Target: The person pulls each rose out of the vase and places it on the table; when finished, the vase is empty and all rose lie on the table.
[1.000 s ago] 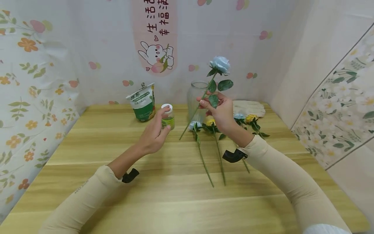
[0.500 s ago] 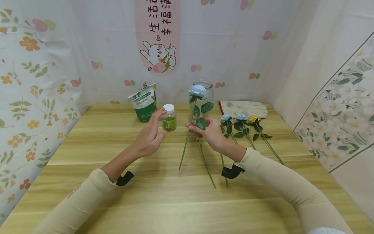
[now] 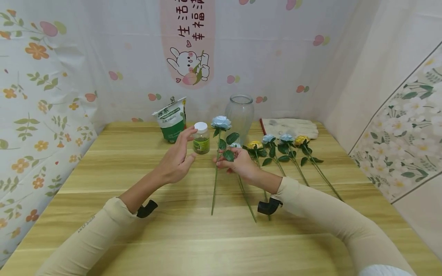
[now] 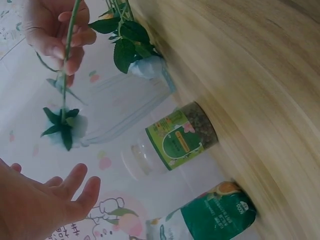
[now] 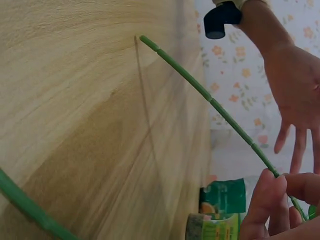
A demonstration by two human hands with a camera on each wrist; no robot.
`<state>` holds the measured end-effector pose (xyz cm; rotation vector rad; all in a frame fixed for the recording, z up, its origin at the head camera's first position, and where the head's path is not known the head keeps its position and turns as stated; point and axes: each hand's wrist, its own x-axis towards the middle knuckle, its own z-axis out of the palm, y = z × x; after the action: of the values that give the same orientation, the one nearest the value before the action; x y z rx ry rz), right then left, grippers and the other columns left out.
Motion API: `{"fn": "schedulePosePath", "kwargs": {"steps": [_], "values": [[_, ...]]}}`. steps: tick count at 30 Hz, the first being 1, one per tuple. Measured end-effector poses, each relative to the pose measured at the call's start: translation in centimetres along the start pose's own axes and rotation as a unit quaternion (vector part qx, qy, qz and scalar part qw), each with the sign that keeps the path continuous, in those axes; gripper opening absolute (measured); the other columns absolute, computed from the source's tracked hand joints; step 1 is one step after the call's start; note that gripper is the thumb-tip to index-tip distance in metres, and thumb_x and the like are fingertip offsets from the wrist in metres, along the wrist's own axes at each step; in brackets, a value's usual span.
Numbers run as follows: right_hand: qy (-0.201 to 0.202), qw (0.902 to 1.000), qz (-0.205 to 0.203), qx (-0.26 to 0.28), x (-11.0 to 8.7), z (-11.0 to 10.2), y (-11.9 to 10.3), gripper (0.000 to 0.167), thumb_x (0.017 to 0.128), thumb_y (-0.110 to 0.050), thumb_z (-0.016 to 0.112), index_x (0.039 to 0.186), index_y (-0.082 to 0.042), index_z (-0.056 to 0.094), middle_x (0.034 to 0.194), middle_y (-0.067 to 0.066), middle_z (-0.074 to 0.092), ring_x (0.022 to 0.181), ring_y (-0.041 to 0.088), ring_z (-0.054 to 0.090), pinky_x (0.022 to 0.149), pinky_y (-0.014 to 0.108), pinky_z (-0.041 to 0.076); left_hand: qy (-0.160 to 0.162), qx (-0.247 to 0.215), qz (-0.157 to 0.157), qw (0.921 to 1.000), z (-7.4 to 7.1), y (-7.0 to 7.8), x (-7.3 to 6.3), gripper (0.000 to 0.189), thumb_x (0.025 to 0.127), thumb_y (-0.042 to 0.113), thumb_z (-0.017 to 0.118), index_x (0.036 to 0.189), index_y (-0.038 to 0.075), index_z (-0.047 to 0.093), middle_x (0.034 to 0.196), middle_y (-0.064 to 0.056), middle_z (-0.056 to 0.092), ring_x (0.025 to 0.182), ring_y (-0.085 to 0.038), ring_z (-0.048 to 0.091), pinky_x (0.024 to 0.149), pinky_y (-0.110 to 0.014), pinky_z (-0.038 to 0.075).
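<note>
A light blue rose (image 3: 221, 122) with green leaves stands nearly upright, its stem pinched by my right hand (image 3: 240, 165). In the right wrist view, thumb and fingers grip the green stem (image 5: 210, 98), whose cut end points toward the tabletop. My left hand (image 3: 175, 161) is spread with relaxed fingers, holding nothing. It is nearest to a white-capped jar (image 3: 201, 145) with a green label and dark contents at the bottom. The left wrist view shows the left fingers apart from the rose head (image 4: 65, 127). Behind the rose is a clear glass vase (image 3: 241, 115).
Several blue and yellow roses lie on the wooden table (image 3: 193, 237) to the right, such as a yellow rose (image 3: 302, 140). A pale pair of gloves (image 3: 291, 128) lies behind them, beside a red-handled thing (image 3: 262, 125). A green-and-white clipped bag (image 3: 172, 124) stands back left.
My right hand has brought the blue rose down and left, from beside the vase's mouth to in front of the vase and near the jar. The left hand has drawn back slightly from the jar.
</note>
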<state>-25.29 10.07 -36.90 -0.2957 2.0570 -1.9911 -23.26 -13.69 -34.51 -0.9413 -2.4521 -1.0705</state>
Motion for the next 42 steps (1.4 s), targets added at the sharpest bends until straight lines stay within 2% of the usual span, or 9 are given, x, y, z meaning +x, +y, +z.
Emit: {"fn": "schedulePosePath", "kwargs": {"steps": [5,16,19,23,26,32,35,39,42], "values": [[-0.017,0.9979,0.063,0.002,0.1,0.4,0.6,0.037,0.089,0.002,0.069,0.124,0.002,0.058,0.104,0.012,0.074,0.073,0.010,0.071,0.047,0.022,0.046,-0.007,-0.003,-0.005,1.0000,-0.1,0.1,0.0,0.063,0.091,0.011,0.039,0.151,0.009,0.021,0.161,-0.013,0.018,0.135,-0.035,0.041,0.094,-0.057,0.043],[-0.022,0.9903,0.133,-0.033,-0.5,1.6,1.4,0.041,0.087,0.002,0.069,0.126,0.006,0.056,0.099,0.011,0.075,0.067,0.012,0.071,0.041,0.018,0.044,-0.018,-0.005,-0.007,0.9998,0.0,0.3,-0.2,0.062,0.085,0.005,0.038,0.146,0.003,0.028,0.159,-0.014,0.020,0.133,-0.035,0.042,0.094,-0.056,0.041],[-0.014,0.9872,0.154,-0.037,-0.6,1.9,1.9,0.045,0.087,0.004,0.069,0.128,0.007,0.051,0.098,0.012,0.075,0.062,0.011,0.068,0.041,0.019,0.045,-0.024,-0.007,-0.007,0.9997,0.0,0.3,-0.3,0.061,0.085,0.002,0.038,0.145,0.003,0.029,0.158,-0.018,0.020,0.132,-0.035,0.042,0.097,-0.056,0.040],[-0.006,0.9840,0.173,-0.041,-0.7,2.3,2.5,0.068,0.088,0.003,0.069,0.143,0.010,0.030,0.100,0.013,0.075,0.062,0.012,0.068,0.043,0.020,0.046,-0.031,-0.009,-0.011,0.9994,0.0,0.1,-0.3,0.059,0.084,-0.001,0.036,0.143,0.003,0.031,0.158,-0.019,0.021,0.132,-0.036,0.041,0.097,-0.054,0.039],[-0.005,0.9852,0.163,-0.052,-0.8,2.2,2.8,0.075,0.087,0.004,0.067,0.148,0.011,0.024,0.108,0.018,0.073,0.065,0.013,0.068,0.044,0.022,0.047,-0.039,-0.009,-0.013,0.9991,-0.1,0.1,-0.3,0.056,0.084,-0.002,0.036,0.140,0.001,0.036,0.158,-0.017,0.023,0.136,-0.035,0.038,0.099,-0.053,0.038],[-0.017,0.9900,0.119,-0.074,-1.7,0.6,2.0,0.057,0.088,0.005,0.065,0.141,0.006,0.043,0.127,0.025,0.062,0.086,0.026,0.072,0.046,0.024,0.048,-0.061,-0.011,-0.026,0.9978,0.2,0.1,-0.4,0.053,0.087,0.000,0.039,0.140,0.002,0.039,0.159,-0.013,0.025,0.142,-0.031,0.031,0.104,-0.053,0.035],[-0.012,0.9923,0.073,-0.099,-2.8,-1.0,1.4,0.053,0.090,0.002,0.065,0.140,0.005,0.047,0.129,0.025,0.061,0.096,0.033,0.070,0.048,0.029,0.050,-0.086,-0.010,-0.038,0.9955,0.5,0.1,-0.4,0.054,0.089,0.004,0.044,0.143,0.006,0.039,0.161,-0.009,0.025,0.128,-0.028,0.047,0.094,-0.050,0.042],[0.007,0.9893,-0.002,-0.146,-4.6,-2.9,0.3,0.048,0.092,-0.008,0.068,0.137,-0.002,0.054,0.128,0.023,0.062,0.099,0.034,0.067,0.057,0.043,0.055,-0.099,-0.001,-0.033,0.9946,1.0,0.3,-0.4,0.059,0.092,0.010,0.052,0.149,0.009,0.036,0.161,-0.009,0.025,0.129,-0.030,0.047,0.099,-0.052,0.043],[0.029,0.9834,-0.053,-0.171,-5.5,-3.9,-0.5,0.048,0.093,-0.014,0.070,0.138,-0.006,0.056,0.128,0.022,0.063,0.102,0.032,0.067,0.065,0.051,0.056,-0.095,0.006,-0.026,0.9951,1.3,0.6,-0.2,0.062,0.095,0.017,0.057,0.152,0.013,0.034,0.162,-0.010,0.024,0.144,-0.032,0.030,0.109,-0.057,0.033]]}}
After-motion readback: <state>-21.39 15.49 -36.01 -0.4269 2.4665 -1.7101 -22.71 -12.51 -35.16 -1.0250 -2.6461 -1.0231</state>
